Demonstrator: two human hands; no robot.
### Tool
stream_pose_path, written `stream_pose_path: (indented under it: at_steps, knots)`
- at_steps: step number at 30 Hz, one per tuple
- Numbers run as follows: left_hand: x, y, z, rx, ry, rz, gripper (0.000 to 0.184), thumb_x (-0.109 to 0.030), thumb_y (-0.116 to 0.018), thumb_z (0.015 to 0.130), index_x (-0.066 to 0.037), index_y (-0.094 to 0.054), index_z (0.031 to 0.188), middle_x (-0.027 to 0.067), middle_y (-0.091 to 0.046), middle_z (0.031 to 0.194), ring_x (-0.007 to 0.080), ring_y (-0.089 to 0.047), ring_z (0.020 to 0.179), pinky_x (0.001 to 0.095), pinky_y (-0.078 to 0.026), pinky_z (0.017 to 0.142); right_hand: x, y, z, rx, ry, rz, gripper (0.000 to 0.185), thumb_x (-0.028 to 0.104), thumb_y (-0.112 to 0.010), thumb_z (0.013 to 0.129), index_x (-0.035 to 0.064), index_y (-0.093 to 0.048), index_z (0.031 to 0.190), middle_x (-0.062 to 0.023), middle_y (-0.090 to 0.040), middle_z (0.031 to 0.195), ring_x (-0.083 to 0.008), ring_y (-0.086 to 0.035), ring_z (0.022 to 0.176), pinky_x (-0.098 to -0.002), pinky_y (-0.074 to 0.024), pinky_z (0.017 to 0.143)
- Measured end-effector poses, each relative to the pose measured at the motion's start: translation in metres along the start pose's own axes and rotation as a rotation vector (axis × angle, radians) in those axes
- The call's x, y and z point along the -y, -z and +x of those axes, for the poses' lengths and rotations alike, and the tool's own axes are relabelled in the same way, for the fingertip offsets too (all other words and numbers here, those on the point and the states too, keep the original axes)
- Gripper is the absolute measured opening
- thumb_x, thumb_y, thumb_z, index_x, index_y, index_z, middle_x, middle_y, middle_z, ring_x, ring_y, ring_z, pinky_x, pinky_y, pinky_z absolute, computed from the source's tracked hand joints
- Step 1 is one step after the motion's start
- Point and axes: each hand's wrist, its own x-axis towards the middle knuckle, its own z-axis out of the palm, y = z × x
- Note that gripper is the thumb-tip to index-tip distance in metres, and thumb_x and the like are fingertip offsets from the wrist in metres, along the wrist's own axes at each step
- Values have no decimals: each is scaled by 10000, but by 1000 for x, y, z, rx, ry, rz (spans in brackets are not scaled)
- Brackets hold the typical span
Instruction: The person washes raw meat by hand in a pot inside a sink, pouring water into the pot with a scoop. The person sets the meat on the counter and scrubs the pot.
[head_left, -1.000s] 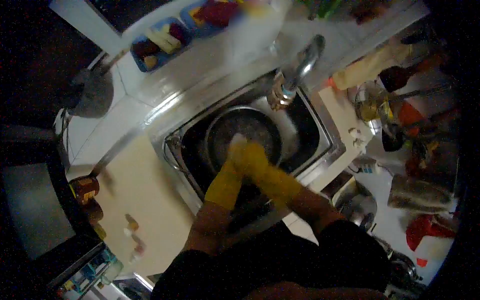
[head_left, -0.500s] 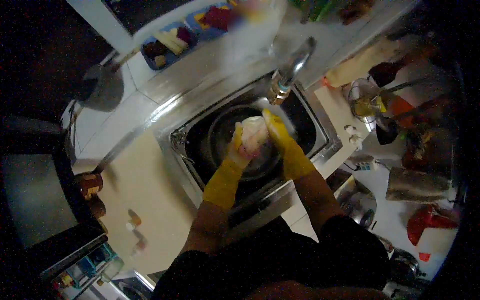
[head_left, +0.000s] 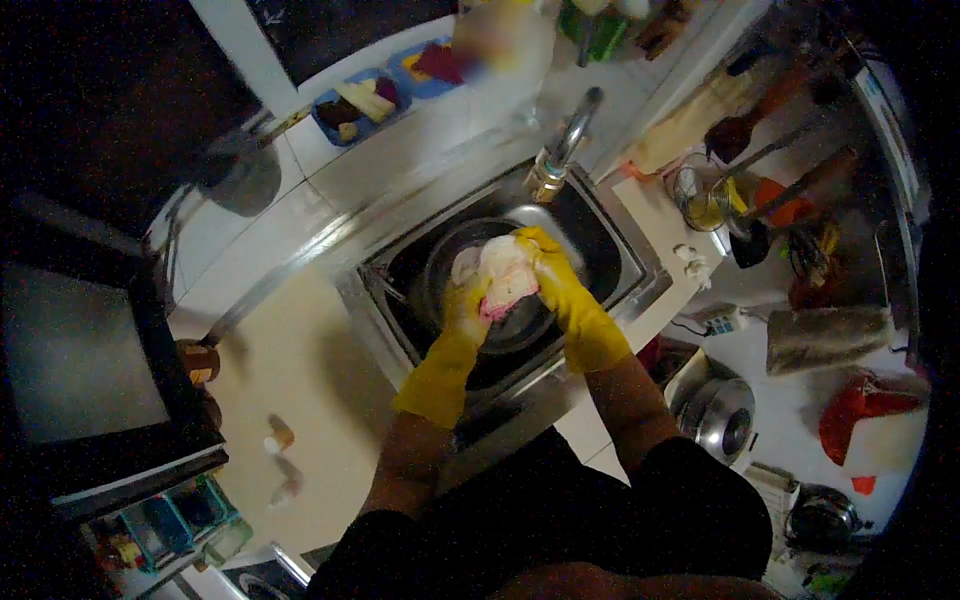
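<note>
Left hand (head_left: 466,308), yellow-gloved: fingers part-curled, pressing the left side of a pale-and-pink piece (head_left: 510,272). Right hand (head_left: 552,275), also gloved: fingers bent over its right edge, little opening. I hold the piece between both hands, over the round dark pan (head_left: 518,334) in the sink (head_left: 608,240); material unclear. Clock centred on the piece: tap (head_left: 572,138) at 1, shiny round pot (head_left: 722,418) at 4, blue tray (head_left: 362,110) near 11.

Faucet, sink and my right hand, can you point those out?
Faucet (head_left: 547,182): head view; on its spout end.
Sink (head_left: 649,272): head view; on its metal rim, right side.
Right hand (head_left: 553,270): head view; on the back of its yellow glove.
</note>
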Motion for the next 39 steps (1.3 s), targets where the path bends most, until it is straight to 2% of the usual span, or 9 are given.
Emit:
stream_pose_path:
  at_steps: [3, 10, 15, 20, 22, 26, 28, 34, 39]
  knots:
    - [14, 3, 13, -62, -15, -82, 470, -416, -570, 883, -82, -522, 1210, 77, -648, 1022, 202, -630, 723, 319, -501, 533, -7, -38, -18, -71, 336, -772, 223, 229, -586, 879, 66, -601, 1031, -122, -654, 950, -285, -615, 820, -350, -490, 772]
    - [16, 1, 18, -212, 168, -224, 463, -457, -460, 942, -111, -475, 1249, 47, -593, 1003, 182, -579, 867, 354, -490, 761, -76, -30, 39, -197, -67, -1514, 334, 386, -517, 866, 110, -639, 1009, -111, -662, 1060, -296, -632, 949, -427, -499, 740]
    - [50, 25, 9, -112, 458, -348, 498, -454, -421, 960, -89, -415, 1299, 91, -582, 1090, 218, -581, 962, 412, -463, 875, -22, -15, 25, 151, -474, -1100, 542, 501, -505, 879, 102, -587, 1237, -186, -637, 1127, -367, -607, 1026, -393, -456, 939]
    - [-15, 13, 6, 74, 428, -315, 437, -292, -523, 922, -35, -492, 1274, 97, -568, 1235, 232, -563, 1100, 362, -459, 943, -1, 25, 34, 240, -275, -307, 493, 396, -632, 846, 112, -576, 1246, -108, -659, 1089, -320, -627, 991, -356, -464, 939]
    - [-9, 58, 22, 253, 330, -158, 431, -252, -569, 892, -12, -520, 1247, 105, -561, 1256, 245, -558, 1140, 368, -448, 987, 19, 28, 39, 822, 382, -755, 405, 200, -588, 912, -4, -544, 1258, -106, -601, 1207, -185, -581, 1061, -323, -461, 934]
    - [-15, 47, 35, 376, 276, -46, 456, -273, -622, 861, 13, -539, 1208, 116, -594, 1173, 231, -601, 1043, 336, -479, 925, 39, 16, 30, 840, 95, -376, 426, 211, -607, 905, -14, -533, 1259, -99, -596, 1200, -176, -574, 1072, -313, -462, 937]
    - [-25, 22, 28, 395, 251, -25, 483, -298, -647, 848, 22, -541, 1194, 121, -608, 1134, 219, -618, 997, 314, -497, 888, 60, 3, 19, 630, -535, 227, 402, 219, -642, 883, 3, -559, 1210, -87, -611, 1151, -172, -581, 1054, -295, -473, 919]
    - [-20, 7, 12, 702, 192, -331, 514, -334, -647, 866, 38, -520, 1196, 82, -628, 895, 151, -574, 689, 266, -491, 579, 4, 15, 18, 195, -208, -59, 193, 173, -665, 849, 81, -600, 1005, -9, -624, 933, -123, -593, 795, -249, -491, 719]
    - [23, 35, 16, 90, 1, -120, 395, -354, -579, 918, -35, -522, 1145, 58, -594, 842, 145, -539, 661, 249, -445, 589, -32, -5, 7, 91, 154, -235, 186, 143, -670, 807, 78, -590, 962, 8, -599, 925, -136, -547, 838, -277, -458, 797]
